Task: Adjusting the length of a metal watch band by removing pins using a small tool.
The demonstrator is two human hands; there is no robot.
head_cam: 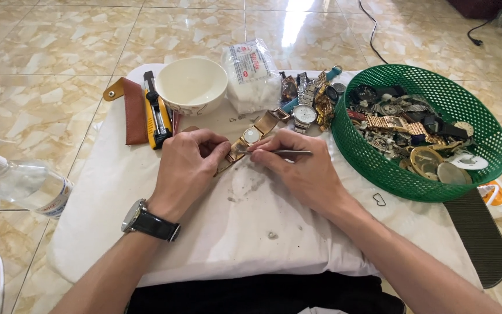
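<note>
Left hand pinching strap of gold wristwatch near middle of white cloth, toward far edge. Right hand clamped on thin metal tool, tip at watch. White bowl at far edge. Green basket of watch parts at right edge.

Green mesh basket at right, white bowl at upper centre, stained white cloth beneath. Gold watch at centre; yellow-and-black cutter and brown leather case at upper left. Beige marbled floor tiles around.
</note>
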